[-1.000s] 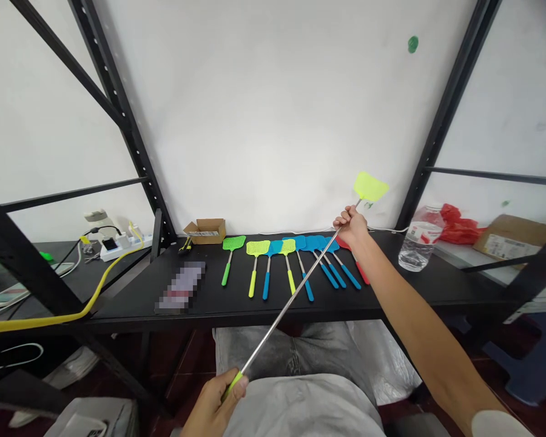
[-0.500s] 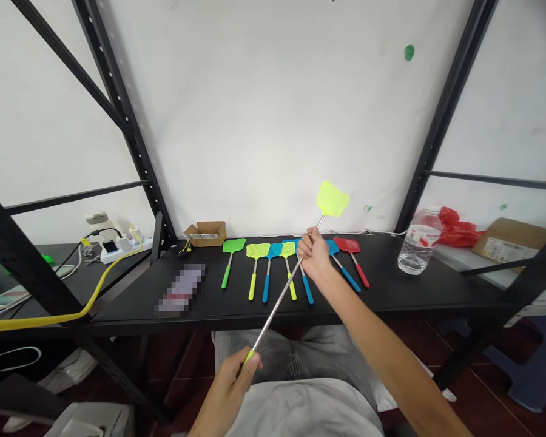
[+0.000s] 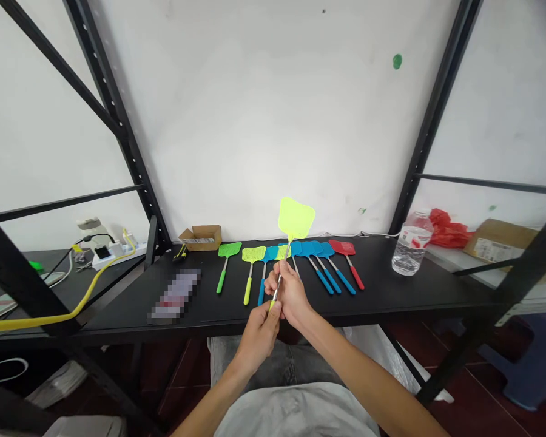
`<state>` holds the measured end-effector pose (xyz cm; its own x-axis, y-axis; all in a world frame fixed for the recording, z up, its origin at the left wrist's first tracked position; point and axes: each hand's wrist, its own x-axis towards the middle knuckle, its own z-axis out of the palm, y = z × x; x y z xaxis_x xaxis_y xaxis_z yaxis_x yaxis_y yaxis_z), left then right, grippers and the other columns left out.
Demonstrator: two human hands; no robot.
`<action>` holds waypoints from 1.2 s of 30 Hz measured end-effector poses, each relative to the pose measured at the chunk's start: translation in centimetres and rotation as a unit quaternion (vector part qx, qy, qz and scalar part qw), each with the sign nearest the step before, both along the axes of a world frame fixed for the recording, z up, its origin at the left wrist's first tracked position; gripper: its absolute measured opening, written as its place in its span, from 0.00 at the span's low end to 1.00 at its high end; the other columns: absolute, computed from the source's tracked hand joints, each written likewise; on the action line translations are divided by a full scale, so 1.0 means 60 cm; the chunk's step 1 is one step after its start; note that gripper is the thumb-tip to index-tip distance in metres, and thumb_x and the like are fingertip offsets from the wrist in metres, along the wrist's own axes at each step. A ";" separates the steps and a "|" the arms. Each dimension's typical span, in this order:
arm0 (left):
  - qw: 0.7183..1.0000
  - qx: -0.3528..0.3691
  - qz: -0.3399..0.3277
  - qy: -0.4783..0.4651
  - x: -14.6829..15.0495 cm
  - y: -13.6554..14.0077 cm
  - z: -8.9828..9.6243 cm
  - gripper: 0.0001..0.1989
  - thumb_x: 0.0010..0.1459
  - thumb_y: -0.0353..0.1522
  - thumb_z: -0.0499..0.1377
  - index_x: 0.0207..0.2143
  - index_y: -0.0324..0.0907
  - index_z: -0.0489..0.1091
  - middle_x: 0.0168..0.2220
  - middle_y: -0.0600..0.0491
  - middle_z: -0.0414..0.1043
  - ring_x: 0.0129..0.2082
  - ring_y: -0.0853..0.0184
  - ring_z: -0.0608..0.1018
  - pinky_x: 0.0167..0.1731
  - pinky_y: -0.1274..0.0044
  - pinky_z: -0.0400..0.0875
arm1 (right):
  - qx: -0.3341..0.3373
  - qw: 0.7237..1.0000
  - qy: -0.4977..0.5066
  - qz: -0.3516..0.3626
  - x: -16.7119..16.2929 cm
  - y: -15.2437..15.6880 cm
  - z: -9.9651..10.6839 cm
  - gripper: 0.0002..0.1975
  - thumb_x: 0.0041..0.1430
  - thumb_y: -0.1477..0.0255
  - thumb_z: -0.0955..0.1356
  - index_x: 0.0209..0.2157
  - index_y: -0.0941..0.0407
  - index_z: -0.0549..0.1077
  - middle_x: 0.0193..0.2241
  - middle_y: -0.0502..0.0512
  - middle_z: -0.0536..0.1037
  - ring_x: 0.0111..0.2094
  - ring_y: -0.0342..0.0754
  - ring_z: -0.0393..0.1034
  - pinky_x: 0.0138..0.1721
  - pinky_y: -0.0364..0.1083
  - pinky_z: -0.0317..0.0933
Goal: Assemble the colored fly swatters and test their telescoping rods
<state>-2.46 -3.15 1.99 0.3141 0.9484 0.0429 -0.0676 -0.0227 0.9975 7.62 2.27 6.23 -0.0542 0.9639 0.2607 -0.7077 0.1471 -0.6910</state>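
Note:
A yellow fly swatter (image 3: 296, 218) with a metal shaft is held in front of me, its head up over the back of the black table. My left hand (image 3: 258, 332) is closed around its yellow handle. Just above, my right hand (image 3: 289, 292) is closed on the shaft, close to the left hand. On the table behind lie a green fly swatter (image 3: 230, 249), a yellow-handled fly swatter (image 3: 253, 255), several blue fly swatters (image 3: 330, 280) and a red fly swatter (image 3: 343, 247). My hands partly hide the ones in the middle.
On the black table (image 3: 382, 297) stand a small open cardboard box (image 3: 202, 237) at the back left and a clear water bottle (image 3: 412, 244) at the right. A pixelated flat object (image 3: 175, 296) lies at left. A yellow cable (image 3: 102, 280) crosses the left rack post.
The held fly swatter's visible shaft has become much shorter. My hands have come together, the right moving down and left, the left moving up. More blue fly swatters show behind.

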 end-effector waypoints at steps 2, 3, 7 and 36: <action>1.000 -0.007 -0.003 -0.006 0.005 0.000 0.004 0.23 0.58 0.54 0.54 0.30 0.42 0.60 0.15 0.67 0.45 0.11 0.80 0.46 0.09 0.86 0.43 | -0.019 0.999 -0.034 0.018 0.008 -0.006 -0.009 0.18 0.56 0.54 0.69 0.26 0.53 0.66 0.17 0.47 0.68 0.20 0.43 0.61 0.23 0.42 0.57; 1.000 -0.011 -0.005 -0.007 0.005 -0.002 0.004 0.23 0.57 0.54 0.54 0.31 0.42 0.61 0.15 0.67 0.45 0.11 0.80 0.46 0.09 0.86 0.42 | -0.030 0.998 -0.050 0.032 0.016 -0.007 -0.010 0.17 0.55 0.55 0.70 0.27 0.54 0.67 0.19 0.49 0.71 0.22 0.44 0.64 0.24 0.43 0.58; 0.999 -0.025 -0.022 -0.009 0.003 -0.015 0.000 0.23 0.57 0.54 0.54 0.33 0.42 0.63 0.15 0.67 0.46 0.11 0.80 0.45 0.09 0.86 0.42 | -0.054 0.994 -0.049 0.077 0.080 0.002 0.009 0.14 0.55 0.58 0.70 0.37 0.53 0.72 0.33 0.55 0.79 0.34 0.50 0.73 0.32 0.46 0.65; 0.826 0.241 0.242 0.449 -0.106 0.148 0.033 0.26 0.62 0.26 0.46 0.63 0.37 0.56 0.45 0.42 0.70 0.42 0.61 0.75 0.39 0.73 0.69 | -0.003 0.913 -0.387 0.124 0.103 -0.152 -0.184 0.18 0.60 0.60 0.67 0.46 0.57 0.75 0.39 0.60 0.81 0.30 0.45 0.73 0.31 0.43 0.63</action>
